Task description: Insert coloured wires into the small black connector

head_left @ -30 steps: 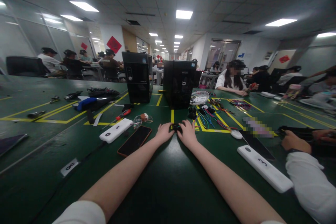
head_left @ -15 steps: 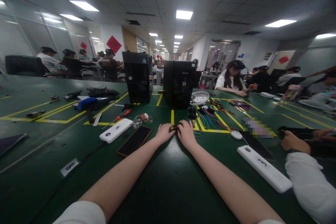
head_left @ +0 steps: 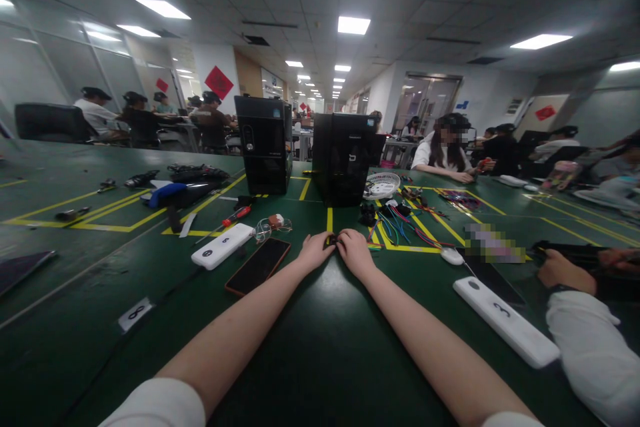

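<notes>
Well off the table's (head_left: 320, 347) near edge, a small black part (head_left: 333, 239) is clamped between left hand (head_left: 314, 251) and right hand (head_left: 354, 253) — wrists best braced.

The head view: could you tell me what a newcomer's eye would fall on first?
Two arms reach up the middle, the left hand and right hand meeting on a small dark part. Behind them two black computer towers stand on the green table, coloured wires strewn to the right.
</notes>
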### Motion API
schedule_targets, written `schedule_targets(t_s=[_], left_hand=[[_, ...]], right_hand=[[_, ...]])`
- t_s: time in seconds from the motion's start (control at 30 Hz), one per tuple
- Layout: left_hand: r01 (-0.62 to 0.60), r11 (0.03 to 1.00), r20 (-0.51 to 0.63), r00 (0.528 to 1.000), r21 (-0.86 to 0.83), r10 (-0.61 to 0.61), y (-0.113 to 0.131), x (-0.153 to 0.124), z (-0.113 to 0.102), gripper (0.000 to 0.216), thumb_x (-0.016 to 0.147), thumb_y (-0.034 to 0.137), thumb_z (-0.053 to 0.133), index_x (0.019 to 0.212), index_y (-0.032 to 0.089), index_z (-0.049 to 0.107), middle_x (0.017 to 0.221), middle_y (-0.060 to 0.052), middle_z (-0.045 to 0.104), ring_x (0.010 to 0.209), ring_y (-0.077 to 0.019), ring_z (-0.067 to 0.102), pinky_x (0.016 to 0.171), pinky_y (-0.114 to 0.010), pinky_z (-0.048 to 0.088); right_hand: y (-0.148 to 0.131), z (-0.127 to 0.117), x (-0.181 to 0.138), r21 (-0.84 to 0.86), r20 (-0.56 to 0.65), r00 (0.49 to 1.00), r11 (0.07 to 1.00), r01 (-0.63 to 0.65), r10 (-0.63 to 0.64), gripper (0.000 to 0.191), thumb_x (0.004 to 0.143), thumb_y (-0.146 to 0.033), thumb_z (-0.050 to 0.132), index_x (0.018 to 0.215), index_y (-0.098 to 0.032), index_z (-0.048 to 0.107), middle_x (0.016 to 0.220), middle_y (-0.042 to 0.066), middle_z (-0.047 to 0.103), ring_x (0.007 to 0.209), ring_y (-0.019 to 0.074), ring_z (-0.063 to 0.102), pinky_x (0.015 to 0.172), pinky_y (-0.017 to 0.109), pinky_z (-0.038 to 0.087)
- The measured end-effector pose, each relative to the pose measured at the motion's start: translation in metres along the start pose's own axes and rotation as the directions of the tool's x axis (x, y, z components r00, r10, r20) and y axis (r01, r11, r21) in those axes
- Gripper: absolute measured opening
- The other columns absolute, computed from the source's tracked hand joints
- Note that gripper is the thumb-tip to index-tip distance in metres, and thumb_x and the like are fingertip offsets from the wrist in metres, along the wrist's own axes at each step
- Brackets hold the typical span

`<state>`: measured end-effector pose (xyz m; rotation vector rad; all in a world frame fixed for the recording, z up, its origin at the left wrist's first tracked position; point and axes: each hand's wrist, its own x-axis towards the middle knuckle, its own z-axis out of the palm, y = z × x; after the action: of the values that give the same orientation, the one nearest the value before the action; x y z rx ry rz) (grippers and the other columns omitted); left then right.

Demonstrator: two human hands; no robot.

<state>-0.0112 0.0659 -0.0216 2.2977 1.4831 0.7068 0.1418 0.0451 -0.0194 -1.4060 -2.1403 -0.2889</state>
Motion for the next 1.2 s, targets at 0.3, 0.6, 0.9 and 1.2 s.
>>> schedule_targets(t_s=[0.3,0.6,0.9,1.2], left_hand=[[0.012,0.999,0.005,1.000,0.039,-0.013,0.000,0.004,0.001,0.037,0.082,0.032,0.051,0.118,0.023,0.048,0.121,-0.006,0.057,0.115,-0.0220,0.050,0.104,-0.047,0.025],[0.006,0.997,0.010,1.000,0.073,-0.006,0.003,0.003,0.001,0.035,0.083,0.032,0.051,0.117,0.024,0.048,0.122,-0.005,0.057,0.114,-0.0224,0.050,0.104,-0.048,0.026],[0.006,1.000,-0.024,1.000,0.019,-0.005,0.000,0.003,0.002,0.037,0.083,0.031,0.051,0.118,0.022,0.048,0.121,-0.006,0.058,0.113,-0.0224,0.051,0.105,-0.047,0.024],[0.002,1.000,-0.064,0.998,-0.018,-0.003,-0.006,0.005,0.002,0.033,0.081,0.029,0.053,0.113,0.019,0.053,0.114,-0.007,0.061,0.107,-0.0228,0.054,0.101,-0.041,0.032]], right_hand=[[0.002,0.004,0.004,-0.003,-0.031,0.999,0.999,0.044,-0.044,0.012,0.083,-0.017,0.046,0.087,-0.017,0.057,0.100,0.007,0.056,0.097,0.0189,0.047,0.088,0.033,0.033],[0.004,0.007,0.004,0.013,-0.090,0.996,1.000,0.004,-0.002,0.015,0.084,-0.013,0.040,0.088,-0.017,0.053,0.093,0.007,0.056,0.094,0.0194,0.048,0.089,0.034,0.032],[0.006,-0.002,0.001,0.007,-0.106,0.994,0.999,-0.035,0.036,0.013,0.086,-0.020,0.043,0.085,-0.017,0.055,0.093,0.008,0.056,0.090,0.0198,0.048,0.080,0.032,0.033],[0.008,-0.005,-0.004,0.071,0.146,0.978,0.987,0.142,-0.151,0.003,0.077,-0.022,0.056,0.078,-0.018,0.055,0.081,0.003,0.057,0.078,0.0155,0.049,0.070,0.026,0.033]])
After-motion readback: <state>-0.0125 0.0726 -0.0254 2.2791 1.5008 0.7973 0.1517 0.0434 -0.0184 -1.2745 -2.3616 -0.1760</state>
